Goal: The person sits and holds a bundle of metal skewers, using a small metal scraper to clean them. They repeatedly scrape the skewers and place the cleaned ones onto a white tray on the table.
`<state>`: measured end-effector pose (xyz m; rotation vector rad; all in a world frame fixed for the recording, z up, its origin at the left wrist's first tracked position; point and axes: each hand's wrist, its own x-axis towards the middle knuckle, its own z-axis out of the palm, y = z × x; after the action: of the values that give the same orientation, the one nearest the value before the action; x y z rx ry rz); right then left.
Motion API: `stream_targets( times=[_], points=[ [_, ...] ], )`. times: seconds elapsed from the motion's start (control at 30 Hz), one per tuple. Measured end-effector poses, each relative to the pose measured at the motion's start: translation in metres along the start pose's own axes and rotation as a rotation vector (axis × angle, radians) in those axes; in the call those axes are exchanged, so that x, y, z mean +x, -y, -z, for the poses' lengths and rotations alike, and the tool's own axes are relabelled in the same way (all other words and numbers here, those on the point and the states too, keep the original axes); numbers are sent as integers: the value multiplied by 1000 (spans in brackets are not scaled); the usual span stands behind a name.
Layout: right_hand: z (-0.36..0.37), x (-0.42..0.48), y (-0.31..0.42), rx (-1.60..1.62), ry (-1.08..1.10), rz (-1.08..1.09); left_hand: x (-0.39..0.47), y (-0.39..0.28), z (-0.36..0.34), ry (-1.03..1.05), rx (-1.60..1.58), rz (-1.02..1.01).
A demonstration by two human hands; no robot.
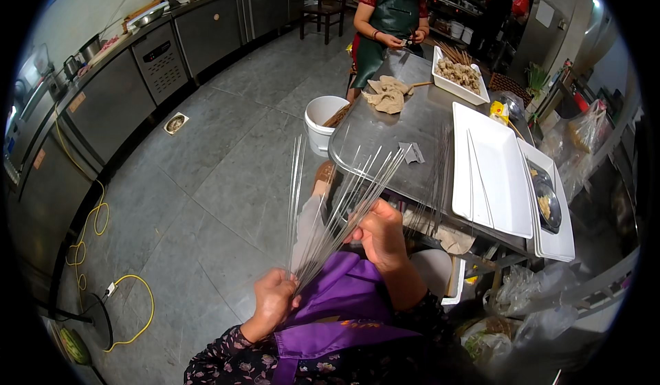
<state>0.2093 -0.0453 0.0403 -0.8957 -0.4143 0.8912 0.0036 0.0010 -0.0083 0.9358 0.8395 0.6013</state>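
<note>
A fanned bundle of thin metal skewers rises in front of my purple apron. My left hand grips the skewers together at their lower ends. Higher up, my right hand has its fingers closed on the right part of the bundle. A few skewers stand apart at the left of the fan. More thin skewers lie across the near part of the steel table, and a couple rest in the white plastic tray. A small grey torn piece lies beside the skewer tips.
Across the table a person in a green apron handles something small. Near them are a tan cloth and a white tray of food pieces. A white bucket with sticks stands by the table. A yellow cable loops over the floor.
</note>
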Motion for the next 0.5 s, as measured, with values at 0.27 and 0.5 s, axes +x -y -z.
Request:
stream_targets(
  times=[0.27, 0.5],
  points=[
    [-2, 0, -2, -83, -87, -6, 11, 2, 6, 31, -128, 176],
    [-5, 0, -1, -84, -102, 5, 16, -2, 9, 113, -152, 258]
  ],
)
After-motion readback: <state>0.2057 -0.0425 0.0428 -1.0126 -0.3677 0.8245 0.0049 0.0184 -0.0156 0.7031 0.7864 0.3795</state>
